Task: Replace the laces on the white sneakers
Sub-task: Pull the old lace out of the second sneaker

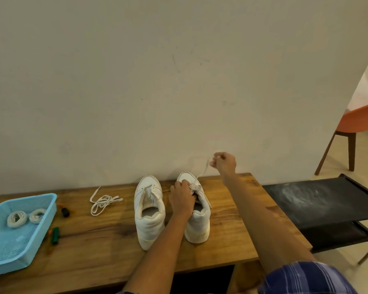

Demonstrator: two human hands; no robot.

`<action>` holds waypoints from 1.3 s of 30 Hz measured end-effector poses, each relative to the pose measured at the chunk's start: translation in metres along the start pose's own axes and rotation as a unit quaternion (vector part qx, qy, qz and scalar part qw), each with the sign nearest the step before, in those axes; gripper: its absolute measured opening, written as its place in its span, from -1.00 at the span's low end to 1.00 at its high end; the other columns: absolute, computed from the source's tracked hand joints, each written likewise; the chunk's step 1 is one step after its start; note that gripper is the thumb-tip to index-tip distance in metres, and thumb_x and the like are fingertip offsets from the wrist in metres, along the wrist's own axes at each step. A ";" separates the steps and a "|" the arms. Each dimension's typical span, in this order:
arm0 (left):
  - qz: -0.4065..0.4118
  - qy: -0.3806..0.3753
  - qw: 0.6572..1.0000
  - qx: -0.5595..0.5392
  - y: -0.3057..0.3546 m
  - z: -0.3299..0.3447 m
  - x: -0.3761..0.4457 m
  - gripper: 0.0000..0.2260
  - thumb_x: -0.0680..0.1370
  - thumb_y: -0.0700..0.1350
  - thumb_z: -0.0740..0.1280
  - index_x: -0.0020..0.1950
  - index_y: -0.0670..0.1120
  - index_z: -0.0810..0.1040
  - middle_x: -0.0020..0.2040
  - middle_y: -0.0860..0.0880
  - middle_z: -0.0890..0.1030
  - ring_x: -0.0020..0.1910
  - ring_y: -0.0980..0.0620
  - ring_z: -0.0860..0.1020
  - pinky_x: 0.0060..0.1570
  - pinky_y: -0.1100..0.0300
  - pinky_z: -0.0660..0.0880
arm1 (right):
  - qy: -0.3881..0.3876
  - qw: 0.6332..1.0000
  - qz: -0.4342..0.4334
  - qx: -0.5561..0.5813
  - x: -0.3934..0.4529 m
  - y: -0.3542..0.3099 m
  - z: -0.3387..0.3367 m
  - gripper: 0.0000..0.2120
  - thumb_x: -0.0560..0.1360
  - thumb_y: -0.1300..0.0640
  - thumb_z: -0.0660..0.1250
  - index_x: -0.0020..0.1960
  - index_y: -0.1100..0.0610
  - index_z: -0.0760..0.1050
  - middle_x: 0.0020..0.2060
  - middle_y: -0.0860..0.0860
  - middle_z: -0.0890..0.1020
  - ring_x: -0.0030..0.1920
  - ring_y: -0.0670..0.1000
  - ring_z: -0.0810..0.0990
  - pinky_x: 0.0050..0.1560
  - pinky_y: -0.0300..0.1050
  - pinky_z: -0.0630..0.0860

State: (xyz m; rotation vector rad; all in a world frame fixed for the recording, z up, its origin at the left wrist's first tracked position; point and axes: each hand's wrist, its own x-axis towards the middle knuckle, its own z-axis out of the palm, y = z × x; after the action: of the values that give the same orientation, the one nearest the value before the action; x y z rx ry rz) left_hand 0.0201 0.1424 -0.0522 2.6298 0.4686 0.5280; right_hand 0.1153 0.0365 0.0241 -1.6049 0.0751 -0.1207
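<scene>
Head view looks down (wall ahead).

No text, label, brand or number can be read anywhere.

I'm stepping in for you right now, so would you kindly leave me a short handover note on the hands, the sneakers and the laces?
Left hand grips the right sneaker at its tongue. Right hand pinches its lace, raised taut above the toe.
Left sneaker stands beside it, unlaced; a loose lace lies on the table.
Two coiled laces wait in the blue basket.
Left: finish unlacing, then thread coiled laces into both.
</scene>
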 end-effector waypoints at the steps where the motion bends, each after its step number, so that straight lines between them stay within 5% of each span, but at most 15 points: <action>1: 0.002 0.000 1.000 0.000 0.000 -0.001 -0.001 -0.72 0.59 -0.04 0.22 0.27 -0.09 0.39 0.21 -0.09 0.46 0.16 -0.05 0.43 0.05 0.18 0.41 | -0.059 0.997 0.026 -0.030 -0.003 0.006 0.003 -0.78 0.54 0.44 0.12 0.10 0.36 0.47 -0.24 0.12 0.55 -0.37 -0.02 0.51 -0.29 -0.18 0.56; 7: 0.001 0.001 1.000 -0.003 0.000 0.000 0.000 -0.72 0.59 -0.05 0.21 0.28 -0.09 0.38 0.23 -0.09 0.46 0.17 -0.06 0.42 0.07 0.18 0.41 | -0.330 0.885 0.130 -0.300 -0.023 0.015 -0.002 -0.66 0.49 0.36 0.30 0.25 0.22 0.47 -0.08 0.10 0.56 -0.17 0.00 0.55 -0.30 -0.20 0.52; 13: 0.000 -0.001 1.000 -0.001 -0.001 0.001 0.000 -0.69 0.57 -0.03 0.25 0.29 -0.08 0.38 0.24 -0.08 0.46 0.18 -0.05 0.42 0.07 0.19 0.41 | -0.408 0.850 0.141 -0.301 -0.018 0.013 -0.010 -0.58 0.46 0.40 0.33 0.30 0.23 0.41 0.04 0.14 0.55 0.00 0.08 0.56 -0.04 -0.14 0.59; 20: 0.001 0.002 1.000 -0.007 -0.001 0.001 0.000 -0.69 0.57 -0.04 0.25 0.29 -0.09 0.39 0.23 -0.08 0.46 0.18 -0.04 0.42 0.08 0.20 0.41 | -0.359 0.827 0.028 -0.432 -0.018 0.003 -0.017 -0.80 0.40 0.38 0.38 0.01 0.24 0.55 -0.33 0.10 0.56 -0.40 -0.05 0.47 -0.48 -0.30 0.38; 22: 0.003 0.006 1.000 -0.009 -0.001 0.001 0.000 -0.70 0.58 -0.04 0.23 0.29 -0.09 0.40 0.23 -0.08 0.46 0.17 -0.04 0.43 0.08 0.20 0.40 | -0.258 0.879 -0.017 -0.401 -0.012 -0.001 -0.021 -0.80 0.42 0.42 0.27 0.01 0.31 0.56 -0.32 0.05 0.54 -0.36 -0.04 0.48 -0.42 -0.27 0.43; 24: 0.001 0.008 1.000 -0.014 -0.001 0.001 0.000 -0.71 0.58 -0.05 0.22 0.28 -0.08 0.41 0.22 -0.08 0.46 0.17 -0.04 0.42 0.06 0.20 0.39 | -0.076 0.934 -0.080 -0.339 -0.007 -0.005 -0.025 -0.72 0.46 0.42 0.21 0.14 0.32 0.51 -0.08 0.11 0.58 -0.11 0.06 0.56 -0.17 -0.15 0.48; 26: 0.000 0.011 1.000 -0.016 -0.001 0.001 0.000 -0.72 0.57 -0.06 0.23 0.27 -0.08 0.42 0.21 -0.07 0.47 0.16 -0.04 0.42 0.05 0.20 0.39 | 0.028 0.953 -0.103 -0.283 -0.006 -0.009 -0.029 -0.62 0.47 0.44 0.21 0.27 0.28 0.38 0.14 0.21 0.48 0.08 0.17 0.50 -0.05 -0.10 0.44; 30: -0.012 0.016 0.999 -0.030 -0.001 0.001 -0.001 -0.74 0.56 -0.06 0.25 0.23 -0.09 0.44 0.18 -0.07 0.49 0.14 -0.04 0.43 0.03 0.20 0.39 | -0.079 0.931 -0.096 -0.343 -0.013 -0.005 -0.027 -0.50 0.45 0.39 0.23 0.37 0.23 0.28 0.25 0.23 0.37 0.23 0.21 0.39 0.12 -0.05 0.38; 35: -0.009 -0.007 0.997 -0.079 -0.003 -0.004 0.001 -0.77 0.52 -0.04 0.33 0.14 -0.06 0.47 0.13 -0.06 0.52 0.10 -0.05 0.45 0.05 0.14 0.46 | -0.266 0.874 0.063 -0.401 -0.032 0.000 -0.023 -0.82 0.50 0.20 0.31 -0.11 0.34 0.55 -0.23 0.15 0.60 -0.28 0.07 0.58 -0.25 -0.11 0.58; 37: -0.025 -0.036 0.992 -0.116 -0.006 -0.006 0.004 -0.77 0.49 -0.04 0.38 0.11 -0.05 0.51 0.10 -0.05 0.54 0.09 -0.04 0.48 0.03 0.14 0.49 | -0.331 0.827 0.122 -0.438 -0.042 -0.001 -0.019 -0.72 0.52 0.01 0.34 -0.06 0.26 0.56 -0.19 0.10 0.63 -0.31 0.01 0.59 -0.30 -0.20 0.57; 39: -0.049 -0.078 0.979 -0.184 -0.009 -0.011 0.007 -0.80 0.46 -0.03 0.41 0.05 -0.04 0.56 0.01 -0.02 0.58 0.04 -0.03 0.53 0.03 0.13 0.53 | -0.319 0.820 0.090 -0.466 -0.049 0.003 -0.013 -0.66 0.51 -0.02 0.34 0.05 0.27 0.56 -0.08 0.12 0.66 -0.27 0.02 0.60 -0.23 -0.17 0.59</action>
State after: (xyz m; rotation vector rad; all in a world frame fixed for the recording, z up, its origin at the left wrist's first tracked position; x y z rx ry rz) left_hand 0.0196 0.1564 -0.0452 2.2594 0.4058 0.3346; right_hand 0.0649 0.0293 0.0201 -2.5244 -0.2819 0.7171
